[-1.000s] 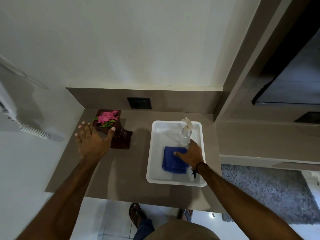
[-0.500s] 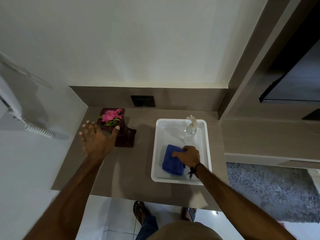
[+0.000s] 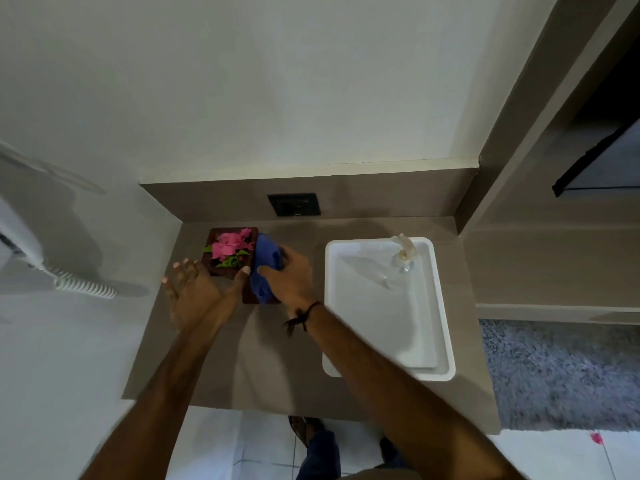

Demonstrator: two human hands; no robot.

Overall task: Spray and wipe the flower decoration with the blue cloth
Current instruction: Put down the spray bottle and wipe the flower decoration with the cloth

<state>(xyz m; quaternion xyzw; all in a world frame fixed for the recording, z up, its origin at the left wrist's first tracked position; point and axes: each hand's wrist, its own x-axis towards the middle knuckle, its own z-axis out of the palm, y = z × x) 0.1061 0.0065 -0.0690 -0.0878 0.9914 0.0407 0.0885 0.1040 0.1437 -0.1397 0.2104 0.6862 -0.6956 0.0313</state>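
Right hand (image 3: 292,275) is gripping the bunched blue cloth (image 3: 265,271), fingers curled round it, pressing it vs the right side of the dark brown box of pink flowers (image 3: 231,251) on the grey-brown worktop (image 3: 277,358). Left hand (image 3: 197,296) – fingers spread, holding nothing – is bracing the box's near-left side. Clear spray bottle (image 3: 401,263) is standing in the white rectangular tray (image 3: 446,341), right of the box.

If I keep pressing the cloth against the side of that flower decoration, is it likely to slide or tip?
It may slide: the flower decoration looks small and sits loose on a smooth counter. Tipping seems less likely, since its dark base looks squat. The left hand touches its near corner, which should brace it. The cloth in the right hand looks soft, so pressure should stay gentle.
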